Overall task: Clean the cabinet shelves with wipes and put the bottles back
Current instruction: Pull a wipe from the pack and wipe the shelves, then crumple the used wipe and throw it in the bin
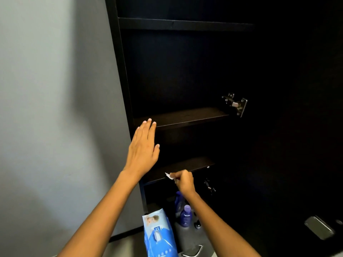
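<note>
Wipes first: blue plastic pack of wet wipes (159, 236) stands nearest the viewer, just below and in front of the tall black wooden cabinet (120, 71). Behind the pack, two purple plastic bottles (185, 216) wait in the cabinet's bottom, not yet returned.

Right hand (182, 180) is closed in a fist around a crumpled white wipe (168, 175), pressed at the front edge of the lower dark shelf (194, 163). Left hand (143, 147) is flat, fingers extended, holding nothing, raised before the middle dark shelf (185, 115); contact unclear. Metal door hinge (234, 103) sits at that shelf's right end.

Judgement: wiping lower shelf. Best done in long strokes from back corner to front lip, wipe opened out for fuller contact, left hand bracing the cabinet. Upper shelf (185, 25) lies farthest; its state is too dark to read.
</note>
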